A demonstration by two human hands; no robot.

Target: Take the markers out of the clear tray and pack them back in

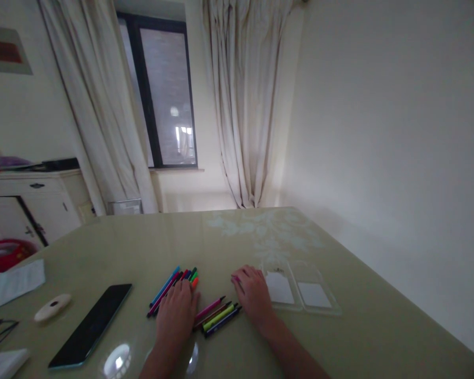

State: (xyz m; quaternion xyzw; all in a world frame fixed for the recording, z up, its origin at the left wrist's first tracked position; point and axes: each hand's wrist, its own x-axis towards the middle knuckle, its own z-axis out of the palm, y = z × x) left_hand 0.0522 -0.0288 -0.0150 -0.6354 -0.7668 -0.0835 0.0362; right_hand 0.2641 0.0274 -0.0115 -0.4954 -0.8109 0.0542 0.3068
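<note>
My left hand [177,313] lies over a bunch of coloured felt-tip pens [165,290], its fingers bent down onto them and its thumb out to the side. Blue, magenta, green and orange pens stick out past the fingers. Between my hands, several more felt-tip pens [220,317] lie side by side at a slant, among them pink, yellow-green and dark ones. My right hand [253,296] is closed low over the table around a purple felt-tip pen [236,279]; most of that pen is hidden. Just right of this hand lies an opened clear plastic case [297,301] with white inserts.
A black phone [92,323] lies on the table [142,242] to the left. Beyond it are a white oval object [52,308], a white sheet [18,281], a dark cable [0,332] and a white block [6,363]. A wall runs along the table's right edge.
</note>
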